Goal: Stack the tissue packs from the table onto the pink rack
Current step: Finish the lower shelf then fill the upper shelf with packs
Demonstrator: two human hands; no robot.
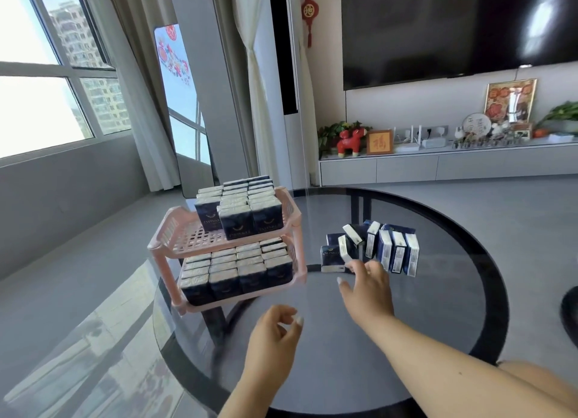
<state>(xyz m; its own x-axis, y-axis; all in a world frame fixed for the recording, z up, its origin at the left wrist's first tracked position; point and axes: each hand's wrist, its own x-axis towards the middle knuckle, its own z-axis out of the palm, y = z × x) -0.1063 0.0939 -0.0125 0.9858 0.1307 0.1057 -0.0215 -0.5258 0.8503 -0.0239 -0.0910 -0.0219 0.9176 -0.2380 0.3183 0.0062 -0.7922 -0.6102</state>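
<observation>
A pink two-tier rack [175, 239] stands on the left part of the round glass table [438, 308]. Its lower tier is packed with dark blue tissue packs [237, 270]. More packs [240, 205] fill the back and right of the upper tier, leaving its front left bare. Several loose tissue packs [384, 248] stand and lean in a cluster on the table to the right of the rack. My right hand [367, 287] reaches toward that cluster, fingers spread, its fingertips at the nearest packs. My left hand [275, 333] hovers over the table in front of the rack, fingers loosely curled, holding nothing.
The table has a dark rim and a see-through top. Beyond it lie a grey floor, a TV cabinet [438, 167] with ornaments along the far wall, and curtains and windows at the left. A dark round object [570, 311] shows at the right edge.
</observation>
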